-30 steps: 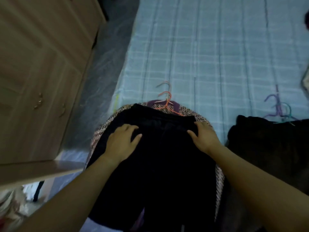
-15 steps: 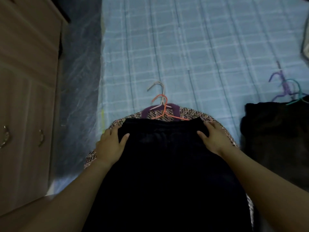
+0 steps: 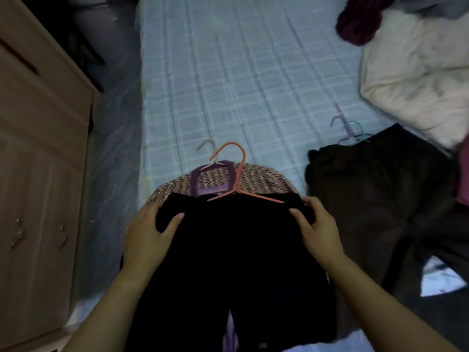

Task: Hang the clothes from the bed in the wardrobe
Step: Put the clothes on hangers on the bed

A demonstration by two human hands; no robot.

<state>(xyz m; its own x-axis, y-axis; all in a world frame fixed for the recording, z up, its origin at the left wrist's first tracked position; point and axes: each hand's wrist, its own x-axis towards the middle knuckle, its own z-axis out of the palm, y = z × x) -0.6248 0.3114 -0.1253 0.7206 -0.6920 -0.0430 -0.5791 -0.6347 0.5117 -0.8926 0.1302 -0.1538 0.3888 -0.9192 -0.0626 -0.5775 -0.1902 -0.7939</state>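
A black garment (image 3: 236, 262) lies spread on the near end of the bed (image 3: 228, 85), on an orange hanger (image 3: 237, 171) whose hook points away from me. Under it lies a patterned pink-brown top (image 3: 256, 180) with purple trim on a pale hanger (image 3: 206, 146). My left hand (image 3: 149, 235) grips the black garment's upper left corner, thumb on top. My right hand (image 3: 317, 229) grips its upper right corner by the hanger's end. The wardrobe (image 3: 38, 174) stands at the left with its doors closed.
A dark brown garment (image 3: 380, 199) lies to the right with purple and teal hangers (image 3: 347, 128) at its top. A cream duvet (image 3: 418, 72) and a maroon garment (image 3: 357, 21) sit at the far right. A narrow floor strip (image 3: 114, 161) separates bed and wardrobe.
Both hands slid outward from the middle of the black garment to its top corners and now grip them. The orange hanger's hook stands out further. The view has tilted up the bed.
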